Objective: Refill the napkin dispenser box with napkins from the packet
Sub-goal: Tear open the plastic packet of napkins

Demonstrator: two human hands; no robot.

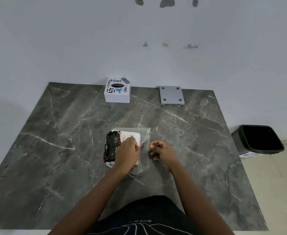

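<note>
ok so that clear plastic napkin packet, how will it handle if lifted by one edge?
The clear plastic napkin packet probably flops: its empty right flap lies flat and wrinkled on the dark marble table. It looks light, being a soft paper stack. The glossy film may be slippery, so the left hand pressing on the stack while the right hand works the flap seems sensible.

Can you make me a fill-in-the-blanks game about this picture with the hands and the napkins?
1. The left hand rests on top of the napkin ____.
2. The white dispenser box has a dark ____ hole in its top.
3. The grey plate right of the box has ____ dark dots.
4. The black bin stands on the ____, beside the table.

Missing words: packet; oval; four; floor
</note>
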